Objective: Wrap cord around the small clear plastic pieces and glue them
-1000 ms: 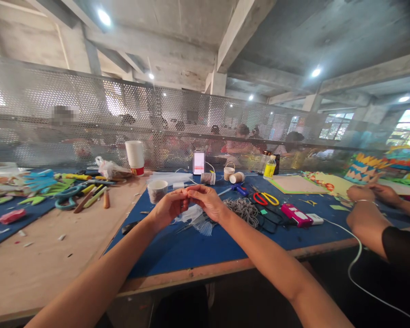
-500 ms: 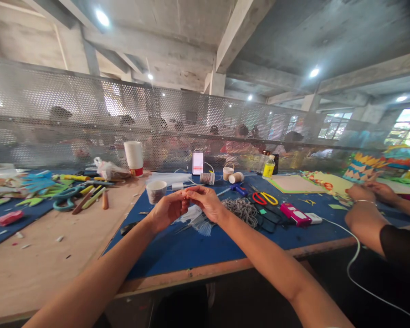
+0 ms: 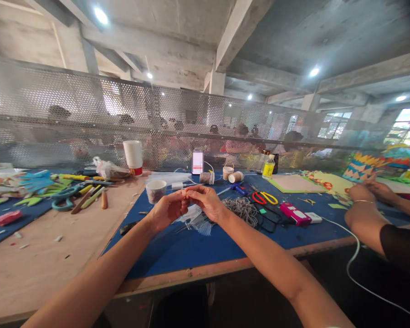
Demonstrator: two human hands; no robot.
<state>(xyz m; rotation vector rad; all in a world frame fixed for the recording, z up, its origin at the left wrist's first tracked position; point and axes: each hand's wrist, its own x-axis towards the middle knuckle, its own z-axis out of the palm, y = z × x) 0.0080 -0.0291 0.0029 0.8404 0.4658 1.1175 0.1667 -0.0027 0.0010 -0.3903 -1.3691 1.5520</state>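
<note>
White ceiling lamps (image 3: 100, 16) glare, and daylight bleaches the window (image 3: 407, 126) at far right. The worktop (image 3: 48, 269) is moderately lit; the space below (image 3: 182, 307) falls dark. Behind the mesh screen (image 3: 177, 102), people (image 3: 242, 130) blur hazily; wide-angle distortion stretches the edges.

Matt blue sheeting (image 3: 177, 257) overlies a smooth, pale desk (image 3: 30, 264) that looks like wood, set with translucent strips (image 3: 205, 224) of what appears to be thin plastic and a coarse, fibrous tangle of grey cord (image 3: 242, 211). Stacked cups (image 3: 132, 155) show matt white paper; a magenta case (image 3: 302, 219), glossy plastic. Scissors (image 3: 262, 195) have smooth plastic handles. A perforated metal screen (image 3: 89, 98) gleams dully below rough, bare concrete beams (image 3: 244, 32).
</note>
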